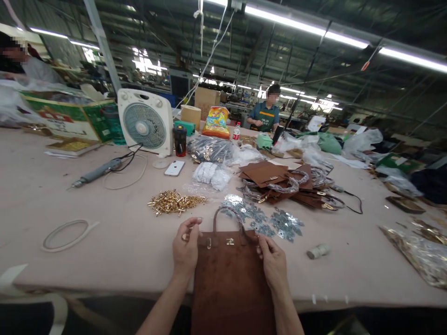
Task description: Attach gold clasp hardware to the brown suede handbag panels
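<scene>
A brown leather bag panel (230,284) with a looped handle (228,211) lies at the table's front edge and hangs down over it. Two small gold metal fittings show near its top, one being a clasp (229,241). My right hand (274,260) pinches the panel's upper right corner. At the upper left corner is my left hand (186,244), its fingers curled inward; what they hold, if anything, I cannot make out. Just beyond the panel lie a heap of gold rivet-like pieces (174,202) and piles of flat silver metal plates (261,216).
Stacked brown panels with wrapped handles (279,181) lie behind the plates. Leftward are a tape roll (64,235), a corded grey tool (98,172), a fan (145,123) and a phone (174,168). A grey cylinder (317,251) lies right. A co-worker (265,114) is across the table.
</scene>
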A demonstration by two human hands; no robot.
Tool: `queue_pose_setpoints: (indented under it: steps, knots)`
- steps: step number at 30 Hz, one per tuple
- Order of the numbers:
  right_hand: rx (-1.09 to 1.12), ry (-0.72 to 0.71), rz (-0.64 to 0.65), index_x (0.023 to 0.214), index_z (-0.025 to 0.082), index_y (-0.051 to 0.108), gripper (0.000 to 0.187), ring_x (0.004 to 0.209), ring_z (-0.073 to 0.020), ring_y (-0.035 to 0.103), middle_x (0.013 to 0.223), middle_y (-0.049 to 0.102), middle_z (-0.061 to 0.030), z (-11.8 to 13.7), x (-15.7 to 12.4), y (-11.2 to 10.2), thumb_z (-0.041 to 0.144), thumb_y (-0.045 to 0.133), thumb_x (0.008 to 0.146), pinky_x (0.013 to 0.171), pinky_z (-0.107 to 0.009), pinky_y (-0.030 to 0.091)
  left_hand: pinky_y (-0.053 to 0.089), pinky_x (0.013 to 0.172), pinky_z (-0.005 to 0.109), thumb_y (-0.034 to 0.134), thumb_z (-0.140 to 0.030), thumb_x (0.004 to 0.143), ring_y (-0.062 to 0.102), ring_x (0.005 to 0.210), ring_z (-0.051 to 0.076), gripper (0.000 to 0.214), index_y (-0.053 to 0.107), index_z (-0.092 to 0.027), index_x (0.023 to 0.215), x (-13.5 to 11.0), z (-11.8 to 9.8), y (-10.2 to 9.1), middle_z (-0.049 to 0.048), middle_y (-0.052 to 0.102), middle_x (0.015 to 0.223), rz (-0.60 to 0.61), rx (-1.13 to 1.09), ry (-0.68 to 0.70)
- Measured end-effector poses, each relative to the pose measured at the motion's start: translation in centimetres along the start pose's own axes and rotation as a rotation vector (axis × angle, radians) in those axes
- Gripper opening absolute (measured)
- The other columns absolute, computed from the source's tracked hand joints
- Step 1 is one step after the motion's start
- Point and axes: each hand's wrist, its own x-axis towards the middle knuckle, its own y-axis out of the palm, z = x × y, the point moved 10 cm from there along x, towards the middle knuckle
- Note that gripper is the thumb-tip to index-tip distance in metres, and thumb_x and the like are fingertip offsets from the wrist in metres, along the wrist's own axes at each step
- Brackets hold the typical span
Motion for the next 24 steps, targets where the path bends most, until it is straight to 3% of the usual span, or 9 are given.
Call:
queue_pose_setpoints:
  steps: [3, 5, 8, 11, 14, 17, 19, 24]
  knots:
    - [0.023, -0.014, 0.043, 0.117, 0.016, 0.077, 0.054, 0.070, -0.0186, 0.060, 0.076, 0.068, -0.0032, 0.5, 0.1, 0.2, 0.060, 0.073, 0.087, 0.068, -0.030, 0.050, 0.054, 0.070, 0.027, 0.062, -0.039, 0.094, 0.065, 0.071, 0.014, 0.032, 0.064, -0.022, 0.121, 0.3, -0.4, -1.4, 0.0036, 0.073, 0.111, -0.094, -0.006, 0.008]
    - [0.049, -0.010, 0.045, 0.120, 0.016, 0.076, 0.054, 0.073, -0.0194, 0.061, 0.079, 0.070, -0.0044, 0.4, 0.1, 0.0, 0.058, 0.074, 0.087, 0.071, -0.032, 0.052, 0.052, 0.065, 0.026, 0.062, -0.038, 0.094, 0.064, 0.068, 0.015, 0.033, 0.064, -0.022, 0.123, 0.9, -1.1, -2.2, 0.0007, 0.072, 0.094, -0.153, 0.076, 0.021]
    - [0.084, -0.003, 0.050, 0.122, 0.016, 0.075, 0.054, 0.072, -0.0189, 0.060, 0.079, 0.069, -0.0040, 0.0, 0.1, -0.2, 0.056, 0.075, 0.086, 0.069, -0.031, 0.051, 0.052, 0.067, 0.028, 0.062, -0.034, 0.094, 0.064, 0.071, 0.017, 0.027, 0.069, -0.021, 0.116, 2.1, -4.7, -1.6, 0.0007, 0.070, 0.085, -0.163, 0.263, 0.193]
    - [0.109, -0.010, 0.053, 0.120, 0.016, 0.074, 0.051, 0.070, -0.0177, 0.058, 0.076, 0.066, -0.0027, -0.1, 0.1, -0.2, 0.055, 0.075, 0.087, 0.064, -0.029, 0.048, 0.055, 0.084, 0.032, 0.057, -0.024, 0.096, 0.068, 0.092, 0.020, 0.018, 0.073, -0.022, 0.104, 2.3, -9.4, 2.9, 0.0045, 0.073, 0.104, 0.054, 0.368, 0.473]
    - [0.129, -0.008, 0.017, 0.116, 0.016, 0.074, 0.048, 0.066, -0.0161, 0.054, 0.072, 0.062, -0.0007, -0.1, 0.0, -0.6, 0.055, 0.074, 0.088, 0.060, -0.027, 0.045, 0.053, 0.099, 0.036, 0.052, -0.014, 0.097, 0.066, 0.108, 0.022, 0.023, 0.072, -0.024, 0.103, 0.6, -10.9, 9.6, 0.0045, 0.074, 0.109, 0.414, 0.452, 0.611]
    - [0.149, 0.000, -0.029, 0.113, 0.016, 0.073, 0.047, 0.062, -0.0144, 0.050, 0.068, 0.058, 0.0012, -0.2, -0.2, -1.2, 0.056, 0.073, 0.088, 0.056, -0.025, 0.040, 0.049, 0.108, 0.039, 0.049, -0.008, 0.096, 0.062, 0.119, 0.023, 0.032, 0.072, -0.022, 0.113, -2.2, -8.9, 15.2, 0.0069, 0.073, 0.121, 0.724, 0.561, 0.661]
    - [0.139, -0.002, -0.031, 0.113, 0.017, 0.072, 0.046, 0.059, -0.0139, 0.048, 0.066, 0.057, 0.0021, -0.1, -0.3, -1.2, 0.057, 0.072, 0.089, 0.054, -0.025, 0.039, 0.047, 0.112, 0.041, 0.051, -0.006, 0.094, 0.060, 0.124, 0.024, 0.035, 0.072, -0.020, 0.118, -3.7, -6.7, 17.5, 0.0093, 0.070, 0.129, 0.857, 0.639, 0.674]
    - [0.055, -0.033, 0.016, 0.113, 0.018, 0.072, 0.043, 0.061, -0.0159, 0.052, 0.067, 0.058, 0.0018, 0.8, -0.4, -0.7, 0.056, 0.068, 0.092, 0.056, -0.026, 0.042, 0.040, 0.119, 0.047, 0.053, -0.010, 0.095, 0.052, 0.132, 0.028, 0.030, 0.074, -0.021, 0.112, -4.9, -3.9, 19.5, 0.0089, 0.068, 0.135, 0.961, 0.777, 0.701]
